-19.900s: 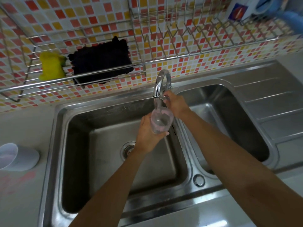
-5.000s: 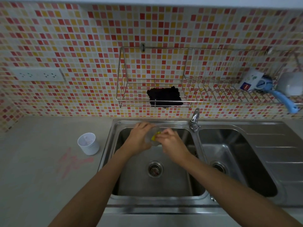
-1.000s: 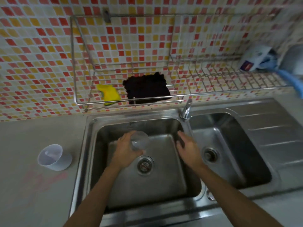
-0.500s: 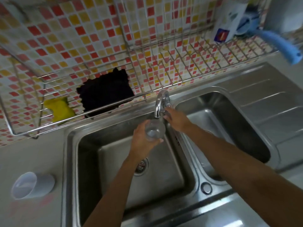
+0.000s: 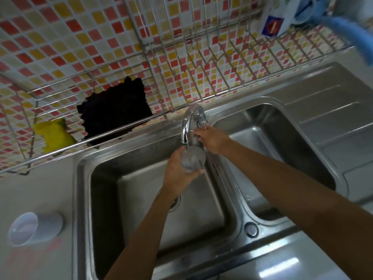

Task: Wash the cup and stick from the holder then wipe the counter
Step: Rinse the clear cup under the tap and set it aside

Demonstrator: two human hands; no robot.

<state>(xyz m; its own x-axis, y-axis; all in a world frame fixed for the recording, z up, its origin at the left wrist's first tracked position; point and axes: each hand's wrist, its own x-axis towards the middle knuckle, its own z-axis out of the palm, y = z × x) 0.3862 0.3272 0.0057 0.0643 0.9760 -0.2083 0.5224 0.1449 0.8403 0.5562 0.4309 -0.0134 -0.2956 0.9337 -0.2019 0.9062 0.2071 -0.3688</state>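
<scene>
Half a second ago the clear cup (image 5: 192, 158) was a bit off from the tap (image 5: 187, 120). Now the left hand (image 5: 179, 174) grips it right under the tap, over the left bowl of the sink (image 5: 80, 199). The right hand (image 5: 213, 140) holds the tap handle (image 5: 201, 120). What is in the clear cup is too blurry to tell. The wire rack (image 5: 222, 77) holds a yellow sponge (image 5: 53, 136) and a black cloth (image 5: 115, 112). A white cup (image 5: 34, 228) lies sideways on the counter (image 5: 40, 188).

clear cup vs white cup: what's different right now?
The clear cup is see-through; the white cup is opaque. The clear cup is in the left hand's grip under the faucet spout, over the sink; the white cup sits on the counter left of the sink, untouched. Both are small and handleless.
</scene>
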